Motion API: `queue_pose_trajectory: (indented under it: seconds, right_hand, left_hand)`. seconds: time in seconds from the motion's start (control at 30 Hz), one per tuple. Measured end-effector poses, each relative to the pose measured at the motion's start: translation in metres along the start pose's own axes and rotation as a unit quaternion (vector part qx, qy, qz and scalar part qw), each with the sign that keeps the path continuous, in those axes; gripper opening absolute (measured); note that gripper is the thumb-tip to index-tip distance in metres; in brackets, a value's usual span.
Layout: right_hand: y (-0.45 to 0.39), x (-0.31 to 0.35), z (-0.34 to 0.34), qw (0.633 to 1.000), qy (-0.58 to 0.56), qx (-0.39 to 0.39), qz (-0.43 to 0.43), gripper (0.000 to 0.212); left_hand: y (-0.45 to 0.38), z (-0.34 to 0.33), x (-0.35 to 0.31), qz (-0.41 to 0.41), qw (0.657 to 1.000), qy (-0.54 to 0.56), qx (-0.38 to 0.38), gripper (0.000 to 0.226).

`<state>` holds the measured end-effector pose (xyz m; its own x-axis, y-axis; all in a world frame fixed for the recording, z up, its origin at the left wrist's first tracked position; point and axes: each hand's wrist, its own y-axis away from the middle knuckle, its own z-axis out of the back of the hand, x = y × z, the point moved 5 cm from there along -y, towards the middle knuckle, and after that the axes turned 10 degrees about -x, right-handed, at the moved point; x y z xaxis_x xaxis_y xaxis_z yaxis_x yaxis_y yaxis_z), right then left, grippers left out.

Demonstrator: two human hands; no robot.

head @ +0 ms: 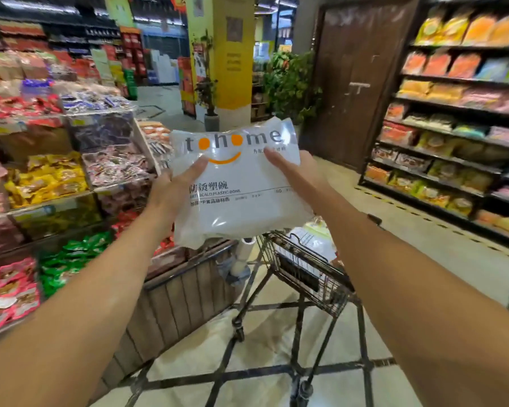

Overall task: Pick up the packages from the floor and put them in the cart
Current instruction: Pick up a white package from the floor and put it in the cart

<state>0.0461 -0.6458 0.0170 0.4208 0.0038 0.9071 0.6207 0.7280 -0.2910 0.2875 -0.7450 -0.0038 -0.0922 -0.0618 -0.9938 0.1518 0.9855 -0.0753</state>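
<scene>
I hold a white plastic package of bowls (235, 201), printed with an orange smile and grey lettering, up at chest height in both hands. My left hand (175, 189) grips its left edge, thumb across the front. My right hand (294, 174) grips its right edge the same way. The package hangs just above the near end of the black wire cart (309, 271), whose basket stands below and slightly right. Another pale package (315, 239) lies in the basket, partly hidden behind the one I hold.
A candy display stand with clear bins (71, 177) and a wooden-slatted base (177, 301) stands close on the left of the cart. Shelves of snack bags (453, 136) line the right. A yellow pillar (221, 54) and potted plants (291, 83) stand ahead down the tiled aisle.
</scene>
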Motion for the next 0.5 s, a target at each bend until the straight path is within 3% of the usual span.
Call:
queue_pose_trajectory:
  seconds: [0.1,0.2,0.4,0.5]
  right_hand:
    - [-0.029,-0.032,0.080,0.998,0.012,-0.052,-0.031,0.083]
    - [-0.057,-0.068,0.157,0.995,0.033,-0.081,-0.052,0.099]
    - [-0.098,-0.138,0.279,0.994,0.026,-0.102,-0.038,0.061]
    - [-0.117,-0.168,0.320,0.993,0.018,-0.107,-0.043,0.037]
  left_hand:
    - [0.004,-0.091,-0.004,-0.009,0.999,-0.013,0.040,0.025]
    - [0.011,-0.180,0.001,-0.007,0.997,-0.025,0.067,0.027]
    - [0.022,-0.338,0.019,0.014,0.992,-0.030,0.118,0.030]
    - [0.023,-0.398,0.029,0.022,0.987,-0.046,0.151,0.049]
